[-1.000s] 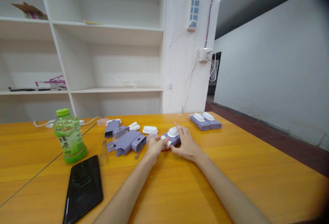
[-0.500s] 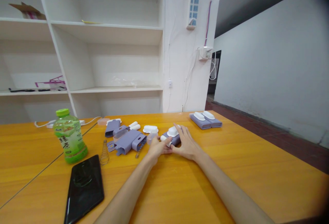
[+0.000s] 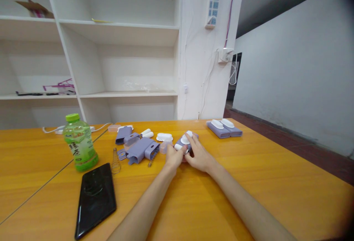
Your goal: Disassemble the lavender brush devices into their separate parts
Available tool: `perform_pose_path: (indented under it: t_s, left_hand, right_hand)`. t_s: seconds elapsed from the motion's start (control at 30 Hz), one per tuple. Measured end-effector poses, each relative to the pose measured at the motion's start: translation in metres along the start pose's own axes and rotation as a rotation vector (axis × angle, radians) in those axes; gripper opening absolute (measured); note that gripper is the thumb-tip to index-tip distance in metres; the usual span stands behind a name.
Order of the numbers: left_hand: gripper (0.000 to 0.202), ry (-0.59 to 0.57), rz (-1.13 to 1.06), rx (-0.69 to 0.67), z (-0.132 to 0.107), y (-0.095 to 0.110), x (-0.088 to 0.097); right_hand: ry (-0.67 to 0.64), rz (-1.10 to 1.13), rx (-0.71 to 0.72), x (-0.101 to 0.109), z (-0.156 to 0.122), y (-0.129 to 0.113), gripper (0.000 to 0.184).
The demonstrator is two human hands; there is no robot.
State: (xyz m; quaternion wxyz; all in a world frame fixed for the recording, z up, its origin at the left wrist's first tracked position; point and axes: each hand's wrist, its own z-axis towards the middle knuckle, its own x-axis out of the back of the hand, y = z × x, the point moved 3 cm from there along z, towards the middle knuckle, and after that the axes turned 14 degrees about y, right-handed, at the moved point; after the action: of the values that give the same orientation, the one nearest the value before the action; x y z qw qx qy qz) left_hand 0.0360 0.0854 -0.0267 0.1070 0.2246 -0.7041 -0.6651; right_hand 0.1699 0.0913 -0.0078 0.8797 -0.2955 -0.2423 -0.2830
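Between my two hands is a purple plastic case (image 3: 195, 136) with a white oval knob (image 3: 187, 137) on top. A short white roller (image 3: 179, 147) lies across its near end. My left hand (image 3: 174, 157) is closed at that end, its thumb by the roller and its other fingers mostly hidden. My right hand (image 3: 201, 157) grips the case from the right, with fingertips against the knob and the thumb near the roller. Just left of my hands are a clear plastic cup-like piece (image 3: 165, 147) and a white oval part (image 3: 164, 137).
Purple housings (image 3: 140, 149), white rollers (image 3: 147, 133) and a metal spring (image 3: 115, 161) lie to the left. Further left are a green bottle (image 3: 80, 145) and a black tablet (image 3: 96, 200). Two similar purple cases (image 3: 221, 130) sit at the back right. White shelves (image 3: 132, 95) stand behind.
The view has shifted slightly, so the scene sits a little further right and higher. My left hand has drawn in closer round the case's near end; my right hand stays on it.
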Motion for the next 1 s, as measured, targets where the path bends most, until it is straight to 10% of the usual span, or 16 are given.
perform_pose_path:
  t_s: [0.43, 0.7, 1.0]
  left_hand:
    - [0.027, -0.179, 0.511, -0.158, -0.009, 0.025, 0.014]
    - [0.041, 0.078, 0.907, -0.649, -0.033, 0.039, 0.025]
    - [0.029, 0.277, 1.269, -0.716, -0.035, 0.046, 0.031]
  right_hand:
    - [0.046, -0.049, 0.031, 0.02, -0.002, 0.019, 0.087]
    - [0.202, -0.089, -0.042, 0.028, 0.007, 0.021, 0.053]
    - [0.065, -0.21, 0.095, 0.005, 0.005, -0.013, 0.052]
